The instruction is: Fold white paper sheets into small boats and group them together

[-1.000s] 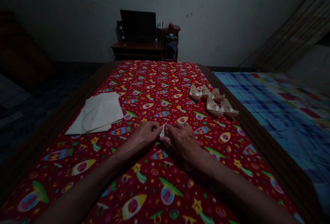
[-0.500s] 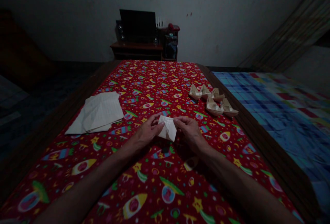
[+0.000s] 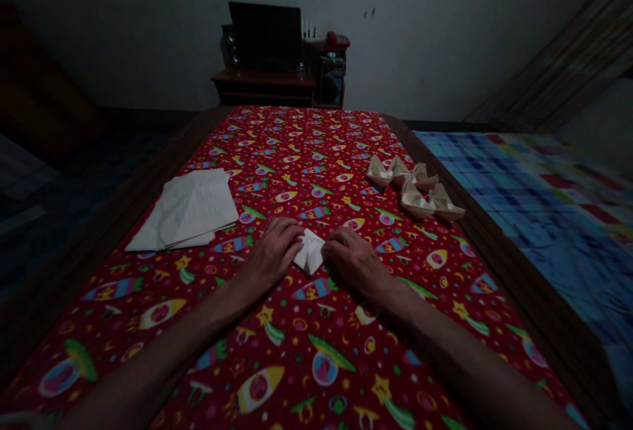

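Observation:
A small piece of folded white paper (image 3: 310, 253) lies low on the red patterned cloth (image 3: 316, 324), between my two hands. My left hand (image 3: 277, 245) is closed on its left side, with the fingertips at the paper's upper left edge. On the other side, my right hand (image 3: 353, 258) has its fingers curled onto the right edge. Creases run down the paper's face, and its side edges are partly hidden under my fingers. Several folded paper boats (image 3: 418, 199) stand grouped on the cloth to the right. To the left rests a stack of paper sheets (image 3: 198, 209).
Brown table edges (image 3: 425, 153) run along both sides of the cloth. Beyond the far end, a dark monitor (image 3: 266, 37) with speakers stands on a wooden stand (image 3: 264, 90). Right of the table spreads a blue checked covering (image 3: 475, 186).
Both hands have lowered the folded paper onto the cloth and turned it a little. My fingers now curl over its sides rather than pinching it from above. The camera view has shifted slightly.

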The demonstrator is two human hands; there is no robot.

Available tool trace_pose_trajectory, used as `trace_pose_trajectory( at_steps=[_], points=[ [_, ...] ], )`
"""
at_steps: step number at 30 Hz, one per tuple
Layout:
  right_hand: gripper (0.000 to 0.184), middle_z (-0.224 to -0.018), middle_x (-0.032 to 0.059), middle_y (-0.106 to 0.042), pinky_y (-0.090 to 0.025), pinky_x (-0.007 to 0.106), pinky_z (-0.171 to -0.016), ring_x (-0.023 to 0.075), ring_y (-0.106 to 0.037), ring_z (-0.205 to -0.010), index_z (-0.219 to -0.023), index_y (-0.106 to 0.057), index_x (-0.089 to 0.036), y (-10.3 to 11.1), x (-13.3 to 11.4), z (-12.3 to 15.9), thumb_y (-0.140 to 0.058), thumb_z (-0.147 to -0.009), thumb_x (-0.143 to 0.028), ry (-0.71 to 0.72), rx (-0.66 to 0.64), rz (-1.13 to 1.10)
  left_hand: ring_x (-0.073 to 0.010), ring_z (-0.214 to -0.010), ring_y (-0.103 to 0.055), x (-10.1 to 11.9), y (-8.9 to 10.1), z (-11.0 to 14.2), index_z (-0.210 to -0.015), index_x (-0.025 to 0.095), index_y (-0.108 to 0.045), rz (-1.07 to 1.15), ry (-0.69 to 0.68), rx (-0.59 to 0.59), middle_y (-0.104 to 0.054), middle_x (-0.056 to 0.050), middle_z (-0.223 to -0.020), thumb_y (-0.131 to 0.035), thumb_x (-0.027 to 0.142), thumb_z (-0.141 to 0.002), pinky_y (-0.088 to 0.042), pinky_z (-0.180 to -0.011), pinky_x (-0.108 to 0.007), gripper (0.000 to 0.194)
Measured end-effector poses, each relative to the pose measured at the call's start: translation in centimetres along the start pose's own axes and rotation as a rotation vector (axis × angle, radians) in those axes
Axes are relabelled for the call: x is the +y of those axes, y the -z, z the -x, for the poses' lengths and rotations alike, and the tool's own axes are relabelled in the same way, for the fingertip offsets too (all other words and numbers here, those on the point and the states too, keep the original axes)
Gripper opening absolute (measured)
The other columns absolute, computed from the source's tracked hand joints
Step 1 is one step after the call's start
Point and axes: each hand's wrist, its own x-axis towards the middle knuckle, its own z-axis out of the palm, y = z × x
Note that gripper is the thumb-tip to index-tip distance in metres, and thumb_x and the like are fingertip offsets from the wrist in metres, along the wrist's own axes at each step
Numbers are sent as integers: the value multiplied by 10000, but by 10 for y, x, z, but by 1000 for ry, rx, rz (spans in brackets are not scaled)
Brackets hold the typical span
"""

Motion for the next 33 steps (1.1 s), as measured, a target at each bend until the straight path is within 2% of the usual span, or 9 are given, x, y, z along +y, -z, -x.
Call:
trace_pose_trajectory(
  at_steps=[3,7,12,16,20,22,24,29,33],
  points=[
    [166,-876,66,-582,-397,253,-697,158,-485,-834,-918,-615,-163,4,0,1,-449,-909,-152,65,3,-64,-168,-1014,-516,3,9,13,-998,163,-586,56,-123,-136,-589,-62,-1028,-437,148,-913,-449,-903,-319,172],
    [180,-906,86,-589,-414,286,-718,182,-485,-855,-982,-613,-156,8,-3,0,-446,-916,-166,86,-37,-30,-169,-1098,-478,8,14,21,-1156,157,-545,61,-152,-214,-564,-80,-1150,-452,162,-917,-422,-956,-311,257],
    [174,-923,95,-596,-420,294,-703,188,-489,-842,-986,-613,-146,6,-4,1,-458,-908,-152,71,-28,9,-197,-1106,-468,10,19,18,-982,191,-621,6,-189,-299,-548,-61,-1197,-476,187,-904,-417,-946,-350,165],
    [179,-926,99,-594,-425,303,-718,192,-487,-852,-997,-608,-143,3,-3,3,-452,-908,-154,78,-27,20,-228,-1120,-456,10,24,18,-959,229,-627,-57,-218,-364,-520,-36,-1257,-491,207,-893,-402,-949,-410,153],
    [192,-999,111,-581,-425,333,-770,208,-478,-920,-1034,-595,-151,7,-7,3,-452,-906,-160,104,3,39,-208,-1114,-465,8,22,19,-1015,209,-609,-38,-187,-326,-537,-52,-1228,-474,235,-910,-401,-964,-380,173],
    [203,-1041,116,-571,-418,356,-808,222,-465,-972,-1059,-584,-154,11,-10,3,-454,-903,-163,149,-14,47,-195,-1109,-470,8,21,20,-1056,190,-594,-18,-162,-290,-548,-67,-1198,-479,264,-912,-409,-961,-354,198],
    [198,-1040,116,-571,-418,355,-808,221,-465,-971,-1050,-586,-151,14,-12,3,-455,-901,-164,176,-39,38,-199,-1099,-473,11,22,19,-1030,199,-604,-25,-168,-303,-555,-58,-1182,-494,300,-905,-411,-951,-362,195],
    [178,-971,96,-586,-426,314,-736,188,-491,-865,-991,-603,-155,10,-12,5,-449,-904,-169,106,-28,-13,-228,-1118,-451,17,27,17,-994,249,-626,-79,-224,-358,-551,-17,-1208,-493,288,-903,-385,-956,-418,167],
    [162,-994,99,-585,-426,315,-751,194,-497,-903,-985,-603,-157,8,-10,7,-469,-896,-163,116,-29,-28,-213,-1106,-475,11,24,21,-1025,246,-618,-59,-237,-308,-566,-24,-1183,-495,269,-904,-399,-952,-397,174]
  ],
)
